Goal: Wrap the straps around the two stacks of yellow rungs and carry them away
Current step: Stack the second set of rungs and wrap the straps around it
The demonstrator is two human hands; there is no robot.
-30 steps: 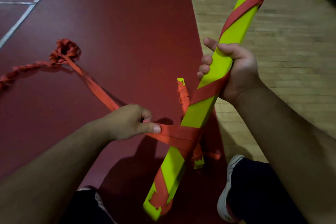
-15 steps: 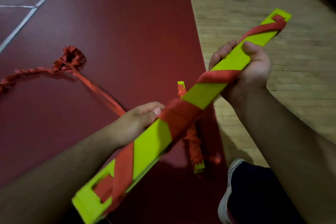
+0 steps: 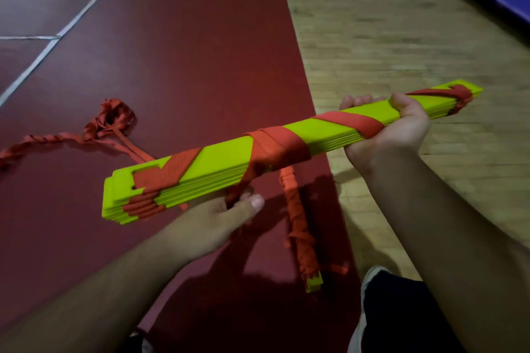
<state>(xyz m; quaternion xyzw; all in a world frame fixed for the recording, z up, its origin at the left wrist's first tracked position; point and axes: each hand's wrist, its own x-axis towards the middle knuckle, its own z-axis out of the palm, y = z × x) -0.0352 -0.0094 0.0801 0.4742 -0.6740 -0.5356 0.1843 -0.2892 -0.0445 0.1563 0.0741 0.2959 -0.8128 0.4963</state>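
Observation:
A stack of yellow rungs (image 3: 223, 157) lies nearly level in the air, with red strap (image 3: 278, 143) wound around it in several turns. My right hand (image 3: 390, 129) grips the stack near its right end. Under the stack's middle, my left hand (image 3: 226, 215) pinches the red strap where it comes off the wrapping. A second stack of yellow rungs (image 3: 314, 284), wound in red strap, lies on the floor below, mostly hidden by the strap and the held stack. The loose strap tail (image 3: 114, 120) trails off across the floor to the left.
The floor under the stacks is dark red (image 3: 186, 66) with white lines at the left. To the right it turns to pale wood (image 3: 401, 37), with a blue strip at the far right corner. My shoe (image 3: 364, 295) and dark trouser leg sit at the bottom right.
The held stack has swung from steeply tilted to nearly level, its left end rising. My left hand has moved from the strap beside the stack to underneath it.

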